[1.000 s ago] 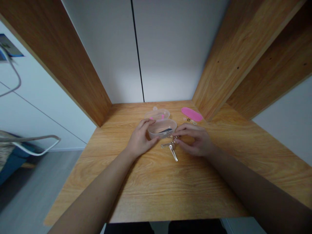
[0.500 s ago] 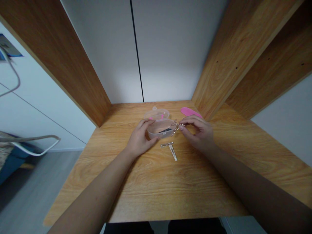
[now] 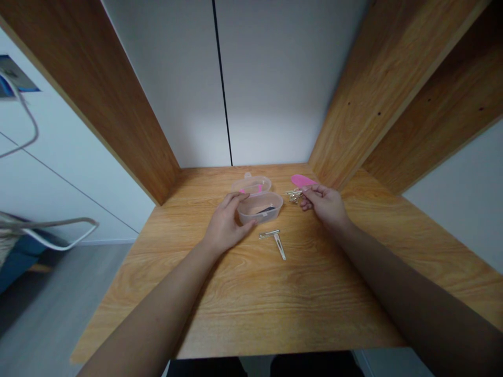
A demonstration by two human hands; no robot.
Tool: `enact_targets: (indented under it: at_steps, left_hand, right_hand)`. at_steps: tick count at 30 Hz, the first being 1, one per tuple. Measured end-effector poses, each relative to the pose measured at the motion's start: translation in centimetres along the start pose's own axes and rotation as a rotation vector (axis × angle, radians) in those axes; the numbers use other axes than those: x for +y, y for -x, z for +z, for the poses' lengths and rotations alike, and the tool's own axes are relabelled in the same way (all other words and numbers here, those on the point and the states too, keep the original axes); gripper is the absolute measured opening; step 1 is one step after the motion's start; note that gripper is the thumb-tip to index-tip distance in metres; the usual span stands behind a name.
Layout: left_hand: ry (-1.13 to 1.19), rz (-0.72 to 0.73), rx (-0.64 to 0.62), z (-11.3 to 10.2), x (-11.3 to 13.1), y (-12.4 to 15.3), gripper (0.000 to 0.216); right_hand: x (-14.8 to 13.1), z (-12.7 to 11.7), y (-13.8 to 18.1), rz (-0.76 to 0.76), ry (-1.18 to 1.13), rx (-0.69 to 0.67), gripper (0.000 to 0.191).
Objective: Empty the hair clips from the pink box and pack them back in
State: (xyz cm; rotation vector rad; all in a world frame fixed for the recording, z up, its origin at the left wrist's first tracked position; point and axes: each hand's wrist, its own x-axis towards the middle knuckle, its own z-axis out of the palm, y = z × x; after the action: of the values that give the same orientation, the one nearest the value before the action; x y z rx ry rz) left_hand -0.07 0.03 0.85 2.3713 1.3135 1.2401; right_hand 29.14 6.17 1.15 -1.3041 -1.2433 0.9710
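My left hand (image 3: 226, 225) curls round the left side of a small clear plastic box (image 3: 260, 207), whose open lid (image 3: 252, 185) lies behind it; something dark lies inside the box. My right hand (image 3: 324, 203) is closed in a pinch on a small gold metal hair clip (image 3: 294, 195), held just right of the box and a little above the table. Two silver hair clips (image 3: 274, 241) lie on the wooden table (image 3: 251, 293) in front of the box.
A flat pink oval piece (image 3: 302, 181) lies at the back right, partly behind my right hand. Wooden side panels (image 3: 129, 125) wall the table left and right, a white wall stands behind. A chair frame (image 3: 51, 230) is at the far left.
My right hand lifted the gold clip off the table by the silver clips and carried it up and right, past the box toward the pink piece. My left hand stayed on the box.
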Motion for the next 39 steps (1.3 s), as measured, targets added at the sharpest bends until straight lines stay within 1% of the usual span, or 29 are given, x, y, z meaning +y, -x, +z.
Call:
enact_targets:
  at_steps: [2,5,9,11,14,16,17,22,26,29,33,37,39]
  left_hand:
    - [0.0,-0.001,0.011,0.0,0.0,0.0,0.06]
    - [-0.01,-0.012,0.018,0.0,0.0,-0.1,0.058]
    - [-0.034,-0.05,0.045,0.0,-0.2,-0.1,0.057]
    - [-0.036,-0.075,0.07,0.0,-0.4,-0.1,0.057]
    - [-0.024,-0.101,0.093,0.0,-0.5,-0.1,0.057]
    - [-0.019,-0.108,0.099,0.0,-0.5,-0.2,0.056]
    - [-0.019,-0.11,0.099,-0.1,-0.5,-0.2,0.056]
    - [-0.021,-0.113,0.096,0.0,-0.4,-0.2,0.056]
    - [-0.022,-0.107,0.093,0.1,-0.6,-0.1,0.056]
    - [-0.034,-0.106,0.085,0.1,-0.7,-0.1,0.056]
    - [-0.037,-0.08,0.088,0.2,-0.8,0.0,0.057]
    - [-0.049,-0.074,0.086,0.2,-0.9,0.0,0.057]
    - [-0.05,-0.081,0.084,0.2,-0.9,0.0,0.057]
  right_hand:
    - [0.0,-0.1,0.3,0.002,0.146,-0.034,0.049]
    - [-0.3,0.0,0.8,-0.057,0.362,-0.092,0.044]
    - [-0.6,0.5,1.5,-0.176,0.599,-0.263,0.038]
    - [-0.9,0.7,1.8,-0.266,0.723,-0.323,0.037]
    - [-1.1,0.8,2.0,-0.468,0.826,-0.391,0.036]
    - [-1.1,0.8,2.1,-0.554,0.858,-0.42,0.034]
    - [-1.1,0.8,2.1,-0.566,0.871,-0.425,0.033]
    - [-1.1,0.8,2.1,-0.539,0.909,-0.414,0.029]
    - [-1.3,0.8,2.1,-0.49,0.86,-0.332,0.027]
    - [-1.4,0.8,2.2,-0.497,0.811,-0.284,0.024]
    - [-1.6,0.9,2.5,-0.57,0.737,-0.346,0.016]
    - [-1.8,1.1,2.8,-0.671,0.774,-0.392,0.015]
    - [-1.8,1.1,2.8,-0.69,0.788,-0.4,0.013]
